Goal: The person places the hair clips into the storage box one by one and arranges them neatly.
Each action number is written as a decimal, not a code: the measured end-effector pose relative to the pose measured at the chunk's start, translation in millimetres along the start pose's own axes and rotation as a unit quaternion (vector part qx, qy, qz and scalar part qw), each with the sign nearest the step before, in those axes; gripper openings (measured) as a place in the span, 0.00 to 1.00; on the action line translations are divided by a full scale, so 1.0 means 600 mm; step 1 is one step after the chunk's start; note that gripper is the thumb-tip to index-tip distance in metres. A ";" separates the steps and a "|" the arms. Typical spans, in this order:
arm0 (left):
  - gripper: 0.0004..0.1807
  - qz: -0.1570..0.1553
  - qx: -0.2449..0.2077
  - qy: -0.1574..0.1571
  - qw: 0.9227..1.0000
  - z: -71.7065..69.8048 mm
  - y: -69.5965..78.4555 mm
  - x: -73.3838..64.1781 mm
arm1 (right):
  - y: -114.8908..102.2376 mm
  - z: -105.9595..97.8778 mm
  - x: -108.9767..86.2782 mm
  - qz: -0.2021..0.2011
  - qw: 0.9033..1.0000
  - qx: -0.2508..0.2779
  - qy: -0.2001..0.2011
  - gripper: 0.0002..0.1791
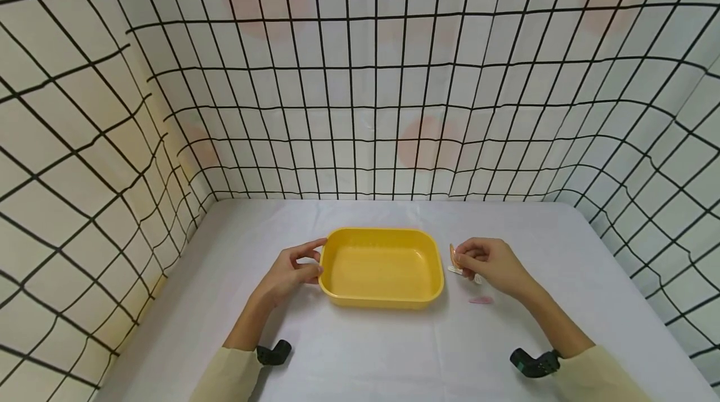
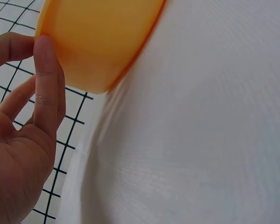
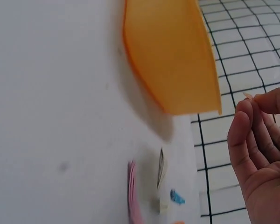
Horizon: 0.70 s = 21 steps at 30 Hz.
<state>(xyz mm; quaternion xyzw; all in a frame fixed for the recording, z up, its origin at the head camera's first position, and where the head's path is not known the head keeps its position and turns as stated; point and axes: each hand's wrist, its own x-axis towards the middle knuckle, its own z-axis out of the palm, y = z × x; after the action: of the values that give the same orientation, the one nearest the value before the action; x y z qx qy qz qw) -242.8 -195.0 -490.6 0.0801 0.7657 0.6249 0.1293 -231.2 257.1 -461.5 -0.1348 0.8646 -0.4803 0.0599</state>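
A yellow plastic tray (image 1: 382, 303) sits on the table. My left hand (image 1: 289, 274) holds its left side, with the thumb at the rim and fingers along the outer wall (image 2: 98, 60). Just off the right side, my right hand (image 1: 489, 262) pinches a small thin orange piece (image 1: 452, 255), perhaps a hair clip; in the right wrist view only a pale tip of it shows. Beneath this hand lie a small whitish piece (image 1: 455, 270) and a slim pink piece (image 1: 480, 300). A little blue piece (image 3: 177, 196) lies there too, seen in the right wrist view.
A white cloth covers the table (image 1: 371, 358). Black grid netting (image 1: 349, 105) over pale cloth rises at the back and both sides. Each wrist wears a small black camera, such as the left one (image 1: 274, 352).
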 end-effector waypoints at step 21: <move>0.39 -0.024 -0.008 -0.074 0.997 -0.021 0.008 0.011 | -0.082 0.114 0.075 0.015 0.996 0.085 -0.010 0.11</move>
<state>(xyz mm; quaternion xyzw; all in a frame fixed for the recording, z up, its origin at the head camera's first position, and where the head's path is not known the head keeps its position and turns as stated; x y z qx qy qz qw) -253.3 -204.1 -484.3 0.1064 0.7509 0.6200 0.2011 -249.6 163.6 -454.8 -0.1210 0.8217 -0.5500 0.0870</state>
